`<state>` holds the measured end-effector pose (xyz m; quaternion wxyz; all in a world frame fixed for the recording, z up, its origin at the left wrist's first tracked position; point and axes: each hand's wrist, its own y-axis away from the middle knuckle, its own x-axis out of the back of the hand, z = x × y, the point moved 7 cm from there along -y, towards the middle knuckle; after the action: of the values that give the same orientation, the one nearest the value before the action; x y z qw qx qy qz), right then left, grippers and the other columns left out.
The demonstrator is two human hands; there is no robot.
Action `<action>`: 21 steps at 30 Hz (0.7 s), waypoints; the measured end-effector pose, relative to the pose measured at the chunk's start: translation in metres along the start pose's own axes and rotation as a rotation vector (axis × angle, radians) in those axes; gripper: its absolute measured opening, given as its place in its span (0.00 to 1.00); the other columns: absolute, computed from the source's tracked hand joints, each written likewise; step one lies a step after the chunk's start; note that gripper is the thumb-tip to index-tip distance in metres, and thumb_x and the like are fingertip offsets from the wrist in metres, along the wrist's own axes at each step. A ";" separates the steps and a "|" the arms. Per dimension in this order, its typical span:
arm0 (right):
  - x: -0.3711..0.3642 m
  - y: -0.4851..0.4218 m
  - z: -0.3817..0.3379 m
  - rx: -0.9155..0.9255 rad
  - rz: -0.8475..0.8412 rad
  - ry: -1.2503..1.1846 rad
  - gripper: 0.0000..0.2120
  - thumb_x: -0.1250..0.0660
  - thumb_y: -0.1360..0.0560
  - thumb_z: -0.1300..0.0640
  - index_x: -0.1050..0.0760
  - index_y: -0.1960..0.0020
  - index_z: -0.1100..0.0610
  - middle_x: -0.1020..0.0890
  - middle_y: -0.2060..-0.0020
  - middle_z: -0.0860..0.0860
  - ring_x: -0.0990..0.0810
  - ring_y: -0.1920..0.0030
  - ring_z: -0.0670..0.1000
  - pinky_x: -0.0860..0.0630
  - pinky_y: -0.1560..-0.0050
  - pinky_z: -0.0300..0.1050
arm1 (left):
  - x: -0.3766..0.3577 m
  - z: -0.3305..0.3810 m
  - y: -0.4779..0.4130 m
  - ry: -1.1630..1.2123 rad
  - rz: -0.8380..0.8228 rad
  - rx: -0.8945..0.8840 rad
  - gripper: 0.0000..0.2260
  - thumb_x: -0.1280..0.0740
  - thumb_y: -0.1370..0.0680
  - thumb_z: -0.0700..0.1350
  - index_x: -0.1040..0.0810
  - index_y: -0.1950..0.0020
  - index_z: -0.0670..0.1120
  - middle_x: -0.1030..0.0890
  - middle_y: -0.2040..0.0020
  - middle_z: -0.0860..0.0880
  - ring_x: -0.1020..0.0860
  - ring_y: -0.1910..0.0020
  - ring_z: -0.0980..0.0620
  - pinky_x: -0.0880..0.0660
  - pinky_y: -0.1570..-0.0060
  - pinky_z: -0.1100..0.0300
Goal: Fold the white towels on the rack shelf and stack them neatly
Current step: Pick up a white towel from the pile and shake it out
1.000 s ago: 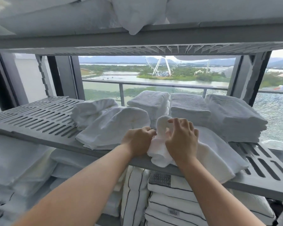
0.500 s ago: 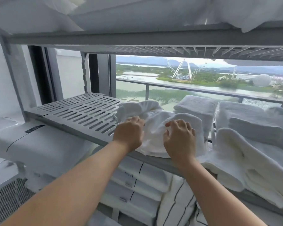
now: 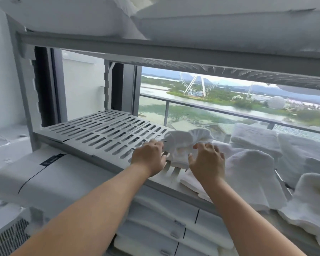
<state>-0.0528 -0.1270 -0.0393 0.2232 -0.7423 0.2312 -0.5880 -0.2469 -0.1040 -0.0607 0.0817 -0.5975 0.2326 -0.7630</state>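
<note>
Crumpled towel (image 3: 187,143) sits mid-shelf on the slatted rack shelf (image 3: 100,133), with folded towels (image 3: 253,137) to its right. We note the left hand (image 3: 148,157) gripping its left edge and the right hand (image 3: 207,159) with fingers spread, touching its right side. The dark label (image 3: 50,160) on the wrapped bedding (image 3: 78,180) below is unreadable.

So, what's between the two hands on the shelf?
A bunched white towel, flanked by the left hand and right hand, seen in the head view.
</note>
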 end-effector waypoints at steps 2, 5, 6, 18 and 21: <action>-0.010 -0.005 -0.010 0.002 -0.012 -0.006 0.17 0.33 0.24 0.44 0.24 0.39 0.50 0.20 0.43 0.53 0.25 0.38 0.56 0.30 0.39 0.52 | -0.004 -0.009 -0.003 -0.007 -0.014 -0.004 0.17 0.38 0.20 0.56 0.28 0.35 0.49 0.24 0.36 0.47 0.23 0.42 0.45 0.23 0.49 0.50; -0.027 -0.015 -0.022 -0.005 -0.044 -0.032 0.19 0.33 0.24 0.43 0.25 0.36 0.50 0.21 0.42 0.54 0.25 0.38 0.57 0.30 0.39 0.54 | -0.003 -0.026 -0.013 -0.036 0.006 0.007 0.18 0.39 0.20 0.56 0.28 0.34 0.49 0.24 0.37 0.47 0.23 0.42 0.45 0.24 0.52 0.52; -0.032 -0.020 -0.025 -0.017 -0.054 -0.042 0.21 0.33 0.24 0.42 0.27 0.35 0.50 0.22 0.41 0.55 0.25 0.37 0.58 0.30 0.38 0.54 | -0.003 -0.032 -0.017 -0.043 0.008 0.014 0.18 0.39 0.20 0.56 0.28 0.34 0.49 0.24 0.36 0.47 0.23 0.42 0.45 0.24 0.52 0.52; -0.101 -0.083 -0.028 -0.127 -0.285 -0.211 0.41 0.34 0.30 0.28 0.41 0.25 0.46 0.44 0.23 0.60 0.46 0.23 0.67 0.38 0.28 0.67 | -0.027 -0.073 -0.088 0.058 -0.082 0.133 0.21 0.36 0.20 0.57 0.28 0.30 0.52 0.26 0.32 0.47 0.24 0.38 0.46 0.24 0.46 0.51; -0.118 -0.097 -0.021 -0.138 -0.399 -0.216 0.39 0.33 0.32 0.28 0.37 0.28 0.46 0.43 0.24 0.59 0.42 0.26 0.67 0.32 0.32 0.66 | -0.040 -0.076 -0.108 0.084 -0.182 0.118 0.25 0.33 0.22 0.59 0.30 0.27 0.54 0.28 0.29 0.47 0.26 0.33 0.46 0.25 0.38 0.47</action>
<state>-0.0893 0.0207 -0.0674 0.0747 -0.8453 0.0942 -0.5205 -0.2917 0.0264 -0.0603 0.0373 -0.5780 0.1356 -0.8039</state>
